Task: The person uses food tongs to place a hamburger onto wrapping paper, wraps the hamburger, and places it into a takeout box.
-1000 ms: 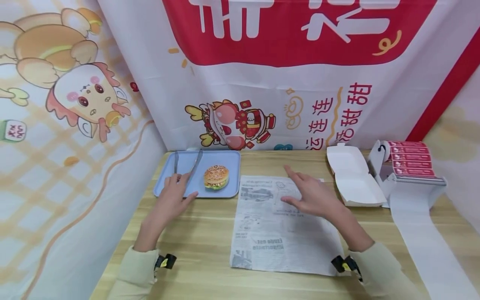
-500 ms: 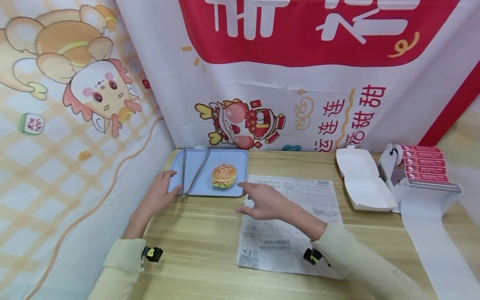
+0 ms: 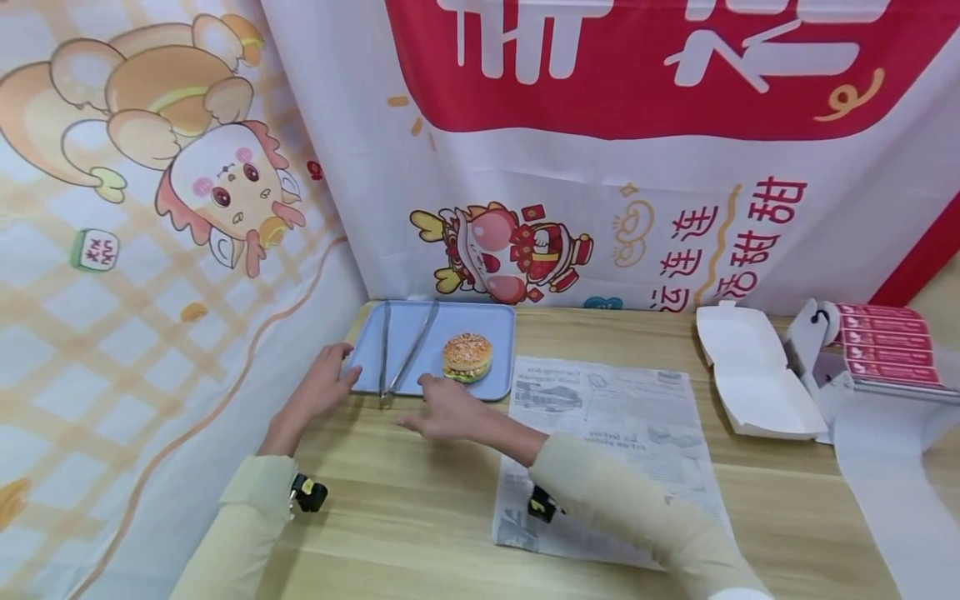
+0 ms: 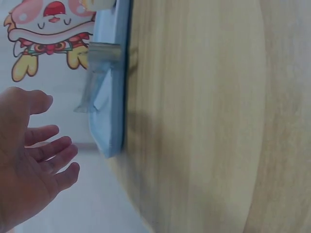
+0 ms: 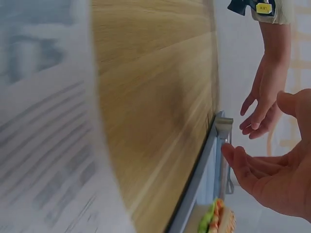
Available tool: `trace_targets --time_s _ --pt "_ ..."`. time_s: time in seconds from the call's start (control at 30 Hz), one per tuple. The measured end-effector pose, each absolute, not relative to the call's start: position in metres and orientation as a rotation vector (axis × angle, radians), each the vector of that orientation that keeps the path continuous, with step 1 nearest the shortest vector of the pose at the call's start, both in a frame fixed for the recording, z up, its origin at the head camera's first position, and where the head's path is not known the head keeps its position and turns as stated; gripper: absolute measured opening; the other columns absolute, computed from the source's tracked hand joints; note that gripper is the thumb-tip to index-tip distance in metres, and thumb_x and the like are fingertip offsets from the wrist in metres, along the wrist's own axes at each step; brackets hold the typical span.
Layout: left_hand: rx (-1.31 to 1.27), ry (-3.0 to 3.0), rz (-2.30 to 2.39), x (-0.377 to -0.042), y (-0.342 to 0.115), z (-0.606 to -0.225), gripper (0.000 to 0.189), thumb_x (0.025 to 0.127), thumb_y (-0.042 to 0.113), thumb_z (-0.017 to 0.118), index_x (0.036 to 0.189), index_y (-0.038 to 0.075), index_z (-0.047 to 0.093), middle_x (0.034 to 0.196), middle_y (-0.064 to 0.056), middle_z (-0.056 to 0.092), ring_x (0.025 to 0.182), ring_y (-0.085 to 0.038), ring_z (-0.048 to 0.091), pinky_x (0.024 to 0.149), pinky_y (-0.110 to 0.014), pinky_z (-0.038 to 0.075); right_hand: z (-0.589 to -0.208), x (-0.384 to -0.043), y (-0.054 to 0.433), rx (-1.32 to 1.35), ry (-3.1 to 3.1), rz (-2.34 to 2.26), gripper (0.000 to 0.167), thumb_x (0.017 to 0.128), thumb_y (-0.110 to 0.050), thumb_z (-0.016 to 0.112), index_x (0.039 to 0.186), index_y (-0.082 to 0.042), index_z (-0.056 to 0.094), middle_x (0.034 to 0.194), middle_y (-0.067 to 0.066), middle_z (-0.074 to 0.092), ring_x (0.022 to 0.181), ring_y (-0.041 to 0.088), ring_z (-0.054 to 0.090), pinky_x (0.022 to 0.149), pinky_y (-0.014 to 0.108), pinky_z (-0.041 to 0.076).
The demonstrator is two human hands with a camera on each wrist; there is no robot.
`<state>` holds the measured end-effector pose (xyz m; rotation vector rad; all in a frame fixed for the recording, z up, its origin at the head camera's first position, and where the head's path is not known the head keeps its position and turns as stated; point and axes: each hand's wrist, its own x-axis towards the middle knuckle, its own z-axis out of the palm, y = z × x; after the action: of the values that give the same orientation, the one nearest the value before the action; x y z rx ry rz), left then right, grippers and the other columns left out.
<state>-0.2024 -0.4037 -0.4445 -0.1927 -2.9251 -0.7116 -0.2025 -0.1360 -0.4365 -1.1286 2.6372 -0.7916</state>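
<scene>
Metal tongs [image 3: 405, 358] lie across the blue tray [image 3: 498, 329], their joined end sticking out over its front edge. A sesame-bun hamburger [image 3: 467, 358] sits on the tray's right part. My left hand [image 3: 318, 385] is at the tray's left front corner, fingers loosely bent and holding nothing. Just right of the tongs' joined end, my right hand [image 3: 450, 410] hovers by the front edge with thumb and fingers apart. In the right wrist view, the right hand [image 5: 277, 170] is near the tongs' end [image 5: 224, 124], its palm bare.
A printed newspaper-style sheet [image 3: 600, 408] lies flat on the wooden table [image 3: 375, 533], partly under the right sleeve. Farther right stand an opened white burger box [image 3: 757, 375] and a dispenser with a roll of red labels [image 3: 885, 342]. Printed cloth walls border the back and left.
My right hand has moved left from over the paper to beside the tongs. My left hand has left the tongs, which now stick out farther toward the front. The head view has shifted.
</scene>
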Motion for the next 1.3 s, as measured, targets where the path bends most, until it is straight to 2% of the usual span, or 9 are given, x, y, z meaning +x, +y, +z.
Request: trace_targets --time_s 0.1,0.23,0.43,0.6,0.8,0.97,1.1,1.2,1.3 --pt "-0.171 -2.932 -0.720 -0.210 -0.405 -0.450 0.050 0.099 0.011 0.054 0.134 -0.022 0.039 0.130 -0.042 0.045 0.123 -0.054 0.045 0.108 -0.062 0.037 -0.441 -0.209 -0.160 -0.968 2.679 -0.864 0.066 0.091 -0.053 0.065 0.124 0.005 0.056 0.088 0.010 0.066 0.070 0.018 0.062 0.059 0.028 0.052" --pt "-0.121 -2.965 -0.735 -0.218 -0.411 -0.458 0.052 0.101 0.012 0.052 0.136 -0.022 0.036 0.131 -0.043 0.044 0.123 -0.054 0.045 0.107 -0.063 0.038 -0.448 -0.216 -0.192 -0.766 2.757 -0.895 0.067 0.092 -0.055 0.063 0.120 0.006 0.056 0.101 0.015 0.062 0.079 0.020 0.060 0.065 0.029 0.053" --pt "-0.075 -2.970 -0.771 -0.226 -0.416 -0.475 0.048 0.100 0.008 0.050 0.133 -0.023 0.037 0.128 -0.043 0.046 0.122 -0.055 0.046 0.106 -0.063 0.038 -0.464 -0.220 -0.232 -0.384 2.822 -0.968 0.095 0.090 -0.056 0.065 0.144 0.014 0.033 0.132 0.029 0.047 0.112 0.035 0.059 0.093 0.036 0.054" --pt "-0.055 -2.975 -0.757 -0.231 -0.417 -0.489 0.046 0.100 0.006 0.047 0.132 -0.026 0.039 0.123 -0.043 0.051 0.120 -0.055 0.048 0.105 -0.063 0.039 -0.477 -0.223 -0.252 -0.110 2.818 -1.017 0.106 0.087 -0.059 0.067 0.156 0.005 0.019 0.142 0.027 0.041 0.127 0.037 0.049 0.096 0.042 0.051" --pt "-0.078 -2.950 -0.712 -0.232 -0.417 -0.493 0.040 0.097 0.002 0.048 0.125 -0.026 0.046 0.115 -0.045 0.054 0.114 -0.057 0.051 0.100 -0.064 0.042 -0.487 -0.228 -0.268 0.054 2.895 -1.073 0.111 0.082 -0.054 0.076 0.158 0.000 0.017 0.131 0.024 0.047 0.118 0.034 0.052 0.091 0.042 0.050" --pt "-0.053 -2.947 -0.676 -0.237 -0.419 -0.492 0.041 0.096 0.003 0.052 0.127 -0.024 0.047 0.118 -0.044 0.054 0.116 -0.055 0.049 0.102 -0.063 0.041 -0.489 -0.236 -0.273 0.060 2.974 -1.043 0.102 0.082 -0.041 0.076 0.157 0.001 0.020 0.129 0.022 0.050 0.111 0.031 0.057 0.089 0.039 0.050" --pt "-0.034 -3.004 -0.661 -0.245 -0.417 -0.492 0.050 0.098 0.010 0.051 0.134 -0.024 0.041 0.127 -0.044 0.048 0.122 -0.054 0.045 0.106 -0.063 0.038 -0.487 -0.242 -0.269 0.066 2.949 -1.141 0.097 0.082 -0.028 0.074 0.157 0.001 0.020 0.131 0.021 0.050 0.092 0.027 0.063 0.075 0.037 0.052" --pt "-0.007 -3.039 -0.651 -0.249 -0.417 -0.492 0.055 0.098 0.012 0.050 0.137 -0.024 0.037 0.131 -0.045 0.044 0.125 -0.054 0.044 0.108 -0.063 0.037 -0.486 -0.246 -0.266 0.034 2.868 -1.255 0.094 0.084 -0.026 0.070 0.158 0.000 0.016 0.133 0.023 0.049 0.077 0.025 0.061 0.060 0.035 0.050" --pt "0.015 -3.061 -0.644 -0.252 -0.418 -0.492 0.056 0.098 0.012 0.050 0.137 -0.025 0.036 0.131 -0.045 0.043 0.125 -0.055 0.043 0.108 -0.063 0.037 -0.486 -0.248 -0.265 0.000 2.793 -1.312 0.093 0.087 -0.027 0.066 0.159 -0.001 0.013 0.136 0.024 0.047 0.070 0.023 0.058 0.053 0.033 0.046"
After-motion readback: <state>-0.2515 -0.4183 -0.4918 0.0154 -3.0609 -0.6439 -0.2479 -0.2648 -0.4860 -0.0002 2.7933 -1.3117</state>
